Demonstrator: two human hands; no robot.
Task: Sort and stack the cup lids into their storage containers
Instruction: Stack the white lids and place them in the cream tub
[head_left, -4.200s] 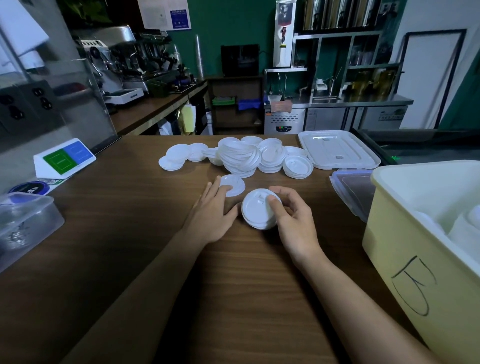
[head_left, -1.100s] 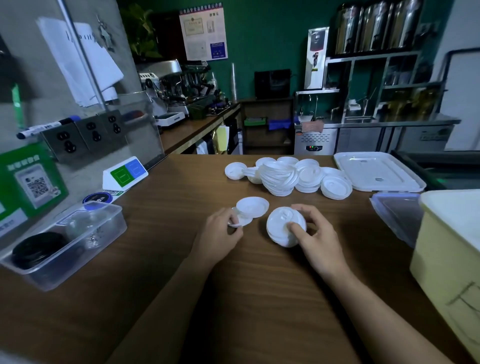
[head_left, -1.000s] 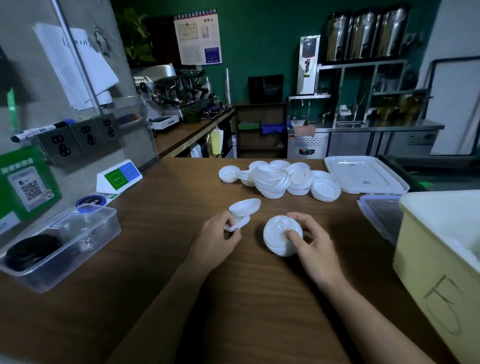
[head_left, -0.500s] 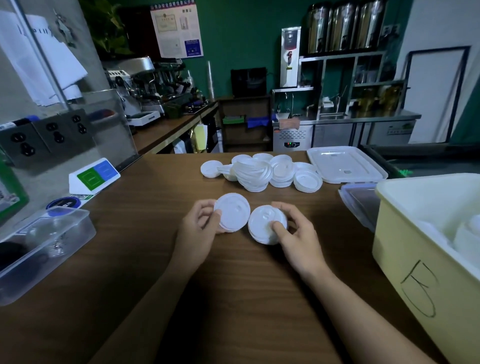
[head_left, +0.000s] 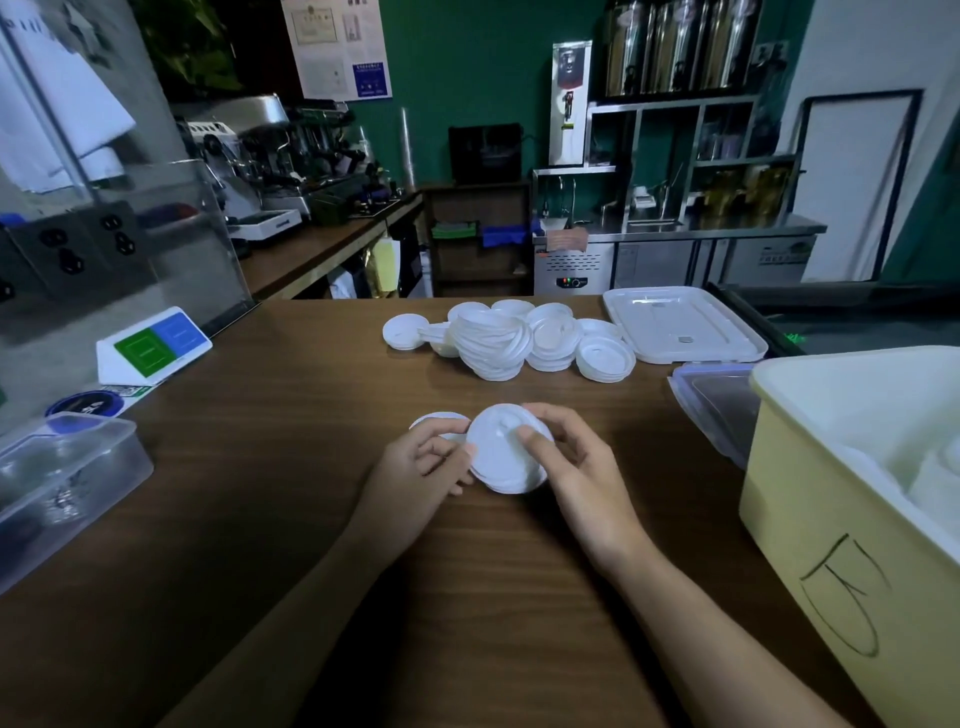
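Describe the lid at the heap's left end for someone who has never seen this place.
On the brown wooden counter, look toward its far edge for the heap of white cup lids. The single lid at the heap's left end lies flat on the wood, while its neighbours are stacked.

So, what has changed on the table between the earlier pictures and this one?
The left hand lifted loose lids off the table and brought them rightward against the lid stack; they now sit partly behind it. The right hand gripped that stack throughout. The flat tray lid and the yellow bin stayed put.
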